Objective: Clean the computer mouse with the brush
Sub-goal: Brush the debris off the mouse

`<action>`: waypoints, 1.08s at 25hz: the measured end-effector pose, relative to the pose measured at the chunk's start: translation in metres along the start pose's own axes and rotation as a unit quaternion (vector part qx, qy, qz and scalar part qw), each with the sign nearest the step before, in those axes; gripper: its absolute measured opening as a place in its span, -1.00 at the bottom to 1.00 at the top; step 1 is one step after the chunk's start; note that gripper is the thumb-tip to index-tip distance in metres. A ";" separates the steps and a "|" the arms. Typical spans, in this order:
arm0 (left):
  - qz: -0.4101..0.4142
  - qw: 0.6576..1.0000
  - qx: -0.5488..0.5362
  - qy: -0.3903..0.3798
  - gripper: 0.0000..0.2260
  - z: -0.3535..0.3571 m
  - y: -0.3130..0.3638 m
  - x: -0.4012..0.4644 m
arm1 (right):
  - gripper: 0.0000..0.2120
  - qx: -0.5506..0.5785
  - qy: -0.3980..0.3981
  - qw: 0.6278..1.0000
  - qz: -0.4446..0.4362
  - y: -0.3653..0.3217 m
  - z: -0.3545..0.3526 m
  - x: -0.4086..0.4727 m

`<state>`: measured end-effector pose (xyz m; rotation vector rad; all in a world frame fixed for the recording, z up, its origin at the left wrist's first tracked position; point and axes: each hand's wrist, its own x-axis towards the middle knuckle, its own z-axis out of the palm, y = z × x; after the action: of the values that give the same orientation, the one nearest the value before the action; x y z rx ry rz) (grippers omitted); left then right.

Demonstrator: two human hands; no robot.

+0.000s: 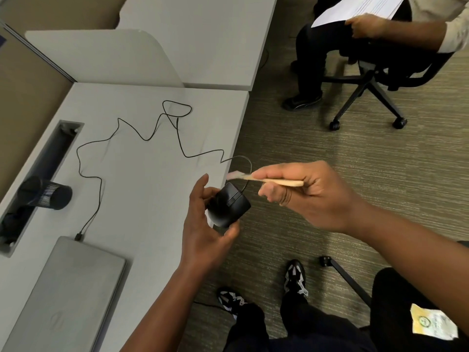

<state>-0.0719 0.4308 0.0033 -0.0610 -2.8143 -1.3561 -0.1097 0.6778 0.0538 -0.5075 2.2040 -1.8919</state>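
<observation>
I see the black computer mouse held up off the table, just past its right edge, cupped in my left hand with the thumb and fingers curled around its sides. Its buttons and scroll wheel face up toward the camera. My right hand pinches a single wooden-handled brush between thumb and forefinger, the other fingers folded beneath; the pale bristles point left and sit just above the front of the mouse, blurred, so I cannot tell whether they touch it. One thin black cable runs from the mouse's front, loops across the table in several bends and ends at a plug against the edge of one closed grey laptop. One black mesh cup lies tipped on its side beside the cable slot; I cannot make out anything in it. In the slot I see only dark shapes. Below me are my two patterned shoes on the carpet. Across the floor another person sits on a wheeled chair holding a paper sheet.
</observation>
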 end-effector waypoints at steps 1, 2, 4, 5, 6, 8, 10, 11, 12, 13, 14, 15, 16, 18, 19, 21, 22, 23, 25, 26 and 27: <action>-0.003 1.000 -0.005 0.005 0.08 0.000 0.000 0.001 | -0.69 -0.004 -0.015 1.000 0.020 0.002 0.000 -0.001; -0.005 1.000 -0.008 0.010 0.08 0.000 -0.001 0.001 | -0.69 -0.002 -0.020 0.999 0.033 0.003 0.001 -0.002; -0.007 1.000 -0.010 0.010 0.09 0.000 0.000 0.000 | -0.70 0.007 -0.007 0.999 0.037 0.004 -0.002 -0.003; -0.008 1.000 -0.012 0.007 0.10 0.001 0.000 -0.001 | -0.68 0.009 -0.004 0.999 0.039 0.003 -0.004 -0.003; -0.011 1.000 -0.014 0.008 0.10 0.002 0.001 -0.003 | -0.67 0.009 -0.009 0.999 0.044 0.002 -0.007 -0.003; -0.018 0.999 -0.021 0.020 0.07 0.003 0.000 -0.004 | -0.68 0.001 -0.036 0.998 0.056 0.001 -0.010 -0.003; -0.016 0.999 -0.024 0.023 0.04 0.003 0.000 -0.003 | -0.70 -0.002 -0.032 0.998 0.048 -0.001 -0.010 -0.004; -0.014 0.999 -0.024 0.020 0.04 0.002 0.000 -0.002 | -0.70 0.006 -0.008 1.000 0.029 -0.002 -0.008 -0.003; -0.013 1.000 -0.023 0.016 0.04 0.002 0.000 -0.001 | -0.71 0.022 0.020 1.000 0.009 -0.003 -0.006 -0.002; -0.012 1.000 -0.021 0.013 0.04 0.001 0.001 0.000 | -0.72 0.045 0.045 0.998 -0.005 -0.003 -0.003 -0.001; -0.011 1.000 -0.020 0.011 0.05 0.002 0.002 0.000 | -0.73 0.062 0.060 0.996 -0.009 -0.003 -0.001 0.001; -0.009 1.000 -0.021 0.010 0.05 0.002 0.003 0.000 | -0.75 0.068 0.064 0.996 -0.006 -0.003 0.001 0.002; -0.008 1.000 -0.025 0.011 0.04 0.003 0.004 -0.001 | -0.76 0.064 0.056 0.996 0.000 -0.001 0.002 0.002; -0.008 0.999 -0.030 0.016 0.05 0.003 0.004 -0.001 | -0.76 0.047 0.029 0.998 0.017 0.002 0.001 0.000; -0.009 0.999 -0.029 0.017 0.05 0.002 0.004 -0.001 | -0.74 0.040 0.017 0.999 0.026 0.002 -0.002 -0.001; -0.010 0.999 -0.025 0.019 0.05 0.002 0.003 -0.002 | -0.73 0.034 -0.014 0.998 0.049 0.001 -0.009 -0.005; -0.011 1.000 -0.023 0.017 0.05 0.002 0.002 -0.002 | -0.73 0.029 -0.035 0.997 0.063 0.000 -0.014 -0.007; -0.014 1.000 -0.022 0.015 0.05 0.001 0.002 -0.003 | -0.74 0.024 -0.051 0.996 0.074 -0.001 -0.017 -0.008; -0.013 1.000 -0.018 0.008 0.04 0.001 0.003 -0.004 | -0.76 0.041 -0.032 0.996 0.067 -0.002 -0.022 -0.008; -0.009 1.000 -0.013 0.005 0.03 0.001 0.004 -0.004 | -0.75 0.058 0.000 0.997 0.050 -0.002 -0.022 -0.006; -0.006 1.000 -0.008 0.002 0.03 0.002 0.005 -0.005 | -0.74 0.074 0.028 0.996 0.036 -0.002 -0.021 -0.004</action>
<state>-0.0672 0.4353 0.0055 -0.0420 -2.8042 -1.3793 -0.1135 0.6982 0.0590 -0.3488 2.0645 -2.0336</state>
